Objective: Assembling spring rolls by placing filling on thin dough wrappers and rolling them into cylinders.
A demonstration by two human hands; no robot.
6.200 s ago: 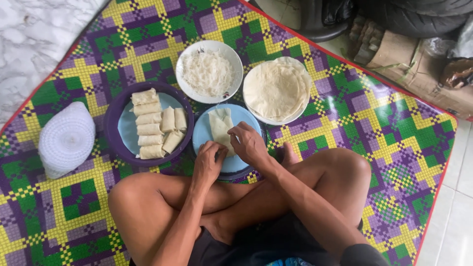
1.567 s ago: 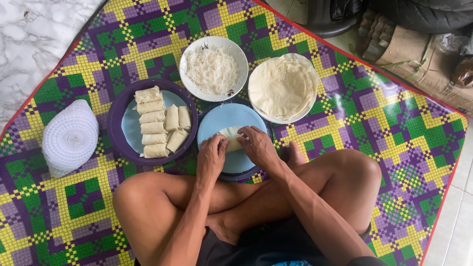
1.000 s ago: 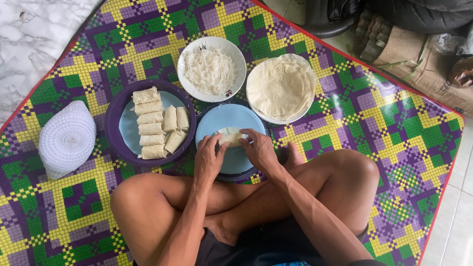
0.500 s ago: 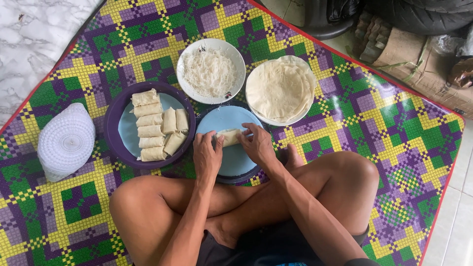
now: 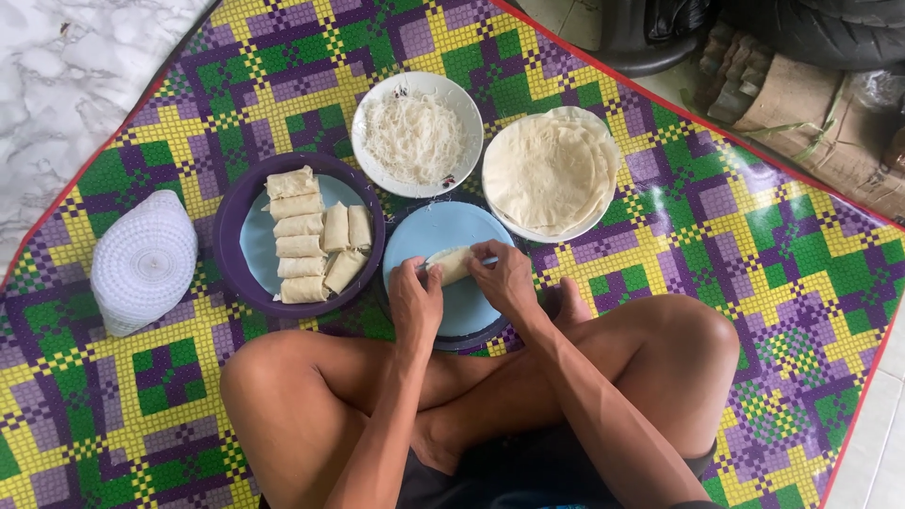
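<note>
The person sits cross-legged on a woven mat [image 5: 735, 217] of purple, green and yellow checks. Both hands work over a light blue plate [image 5: 424, 245] directly ahead of the crossed legs. The left hand [image 5: 416, 300] and right hand [image 5: 506, 281] are closed from either end on a pale rolled wrapper [image 5: 452, 265], fingers curled over it and thumbs beneath; the roll lies across the plate between the two hands and appears to rest on the plate surface, though contact cannot be confirmed.

Just to the left of the grip stands a dark purple plate [image 5: 231, 212] carrying finished rolls [image 5: 306, 236], most laid in a column and a few set alongside. Beyond the grip, away from the person, is a white bowl [image 5: 363, 155] of fine white noodles [image 5: 415, 137]. Beyond and to the right sits a stack of round flat wrappers [image 5: 547, 170] on a white plate, its rim touching the blue plate's edge. Well to the left of the grip lies a white textured dome-shaped cover [image 5: 143, 262] on the mat.
</note>
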